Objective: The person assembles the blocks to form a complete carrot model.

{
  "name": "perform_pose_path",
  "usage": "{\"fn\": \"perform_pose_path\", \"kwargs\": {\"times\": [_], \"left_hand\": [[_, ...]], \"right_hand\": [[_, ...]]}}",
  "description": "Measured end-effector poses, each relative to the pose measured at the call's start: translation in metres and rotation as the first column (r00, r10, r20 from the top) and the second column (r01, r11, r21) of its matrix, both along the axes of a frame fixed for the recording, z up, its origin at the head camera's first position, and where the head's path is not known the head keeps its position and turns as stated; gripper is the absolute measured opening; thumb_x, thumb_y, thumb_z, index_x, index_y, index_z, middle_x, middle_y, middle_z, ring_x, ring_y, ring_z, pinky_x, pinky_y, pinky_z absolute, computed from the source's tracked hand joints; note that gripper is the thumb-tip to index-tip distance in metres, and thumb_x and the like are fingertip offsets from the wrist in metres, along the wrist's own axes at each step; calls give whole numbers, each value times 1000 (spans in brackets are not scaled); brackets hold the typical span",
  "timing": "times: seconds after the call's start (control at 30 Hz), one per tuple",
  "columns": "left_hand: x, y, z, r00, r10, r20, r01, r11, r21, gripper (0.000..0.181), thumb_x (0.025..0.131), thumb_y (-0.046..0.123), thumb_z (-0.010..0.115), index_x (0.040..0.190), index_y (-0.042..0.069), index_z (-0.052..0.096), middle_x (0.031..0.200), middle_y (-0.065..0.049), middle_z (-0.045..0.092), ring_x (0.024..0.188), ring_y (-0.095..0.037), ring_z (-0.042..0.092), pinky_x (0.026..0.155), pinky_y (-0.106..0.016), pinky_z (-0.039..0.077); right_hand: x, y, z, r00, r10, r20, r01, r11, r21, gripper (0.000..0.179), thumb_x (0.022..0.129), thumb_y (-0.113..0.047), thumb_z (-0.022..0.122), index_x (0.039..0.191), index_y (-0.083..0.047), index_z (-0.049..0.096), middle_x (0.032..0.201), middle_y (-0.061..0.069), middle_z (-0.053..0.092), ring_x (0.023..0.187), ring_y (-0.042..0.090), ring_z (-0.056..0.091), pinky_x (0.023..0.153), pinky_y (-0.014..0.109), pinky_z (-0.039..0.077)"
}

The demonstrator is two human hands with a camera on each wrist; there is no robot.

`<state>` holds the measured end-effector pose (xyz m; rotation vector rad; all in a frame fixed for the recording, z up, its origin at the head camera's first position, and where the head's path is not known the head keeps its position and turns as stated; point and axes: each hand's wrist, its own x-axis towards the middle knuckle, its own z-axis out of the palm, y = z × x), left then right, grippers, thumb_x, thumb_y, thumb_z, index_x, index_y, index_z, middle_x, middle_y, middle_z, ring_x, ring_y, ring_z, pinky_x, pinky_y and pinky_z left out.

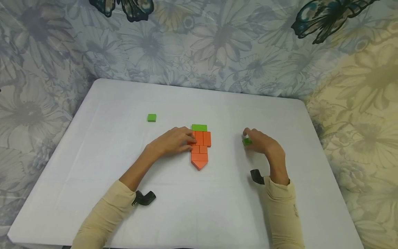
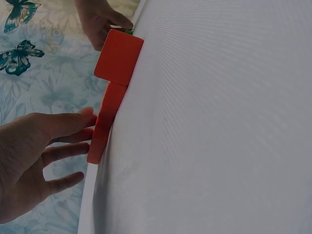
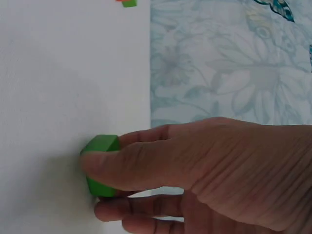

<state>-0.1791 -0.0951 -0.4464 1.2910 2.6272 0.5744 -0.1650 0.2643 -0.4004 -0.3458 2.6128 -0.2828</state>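
Observation:
Several flat orange blocks lie joined in a column on the table, tapering to a point at the near end, with a green rectangular block across the far end. My left hand reaches in from the left, its extended fingertips at the column's left side, hiding part of an orange block there. In the left wrist view the thumb and fingers are spread beside the orange blocks. Off to the right, my right hand pinches a small green block between thumb and fingers, close over the table.
One more small green block lies by itself toward the back left. The white-covered table meets a flower-patterned cloth behind it. Dark wrist cameras stick out from both sleeves, low over the table.

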Motion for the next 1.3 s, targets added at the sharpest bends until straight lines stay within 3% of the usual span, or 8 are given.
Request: {"fn": "perform_pose_path", "kwargs": {"times": [0.23, 0.47, 0.77, 0.97, 1.3], "left_hand": [[-1, -1, -2, 1000, 6, 3, -6, 1000, -5, 33, 99, 27, 73, 129, 12, 76, 126, -5, 72, 122, -23, 65, 107, -43, 53], [-1, -2, -2, 1000, 11, 4, -11, 1000, -11, 33, 99, 26, 73, 128, 12, 76, 125, -4, 73, 121, -22, 65, 106, -41, 54], [2, 0, -1, 999, 24, 24, -24, 1000, -5, 34, 99, 27, 74, 129, 12, 76, 128, -5, 72, 123, -23, 65, 108, -42, 53], [2, 2, 0, 1000, 18, 10, -18, 1000, 0, 34, 99, 27, 73, 128, 12, 76, 126, -5, 72, 122, -23, 65, 107, -42, 53], [1, 1, 0, 999, 35, 20, -35, 999, -24, 34, 99, 28, 73, 130, 13, 75, 128, -4, 72, 124, -22, 64, 109, -44, 52]], "right_hand": [[-8, -14, -6, 986, 93, -136, -94, 996, -2, 17, 99, 0, 62, 115, 4, 62, 98, 14, 62, 89, 26, 53, 84, 43, 50], [-32, -55, -2, 950, 176, -257, -176, 984, 21, 31, 100, -2, 64, 130, 7, 62, 112, 21, 65, 100, 31, 64, 91, 45, 56], [-66, -100, -16, 951, 241, -195, -241, 970, 26, 36, 103, -6, 61, 139, -1, 61, 125, 18, 63, 113, 33, 63, 102, 45, 55], [-71, -110, -23, 937, 271, -223, -266, 963, 50, 33, 104, -9, 62, 136, -3, 64, 122, 17, 65, 110, 32, 64, 99, 44, 57], [-68, -112, -21, 940, 251, -232, -245, 968, 55, 43, 100, -9, 68, 143, -5, 62, 126, 18, 65, 113, 35, 66, 102, 48, 56]]}}
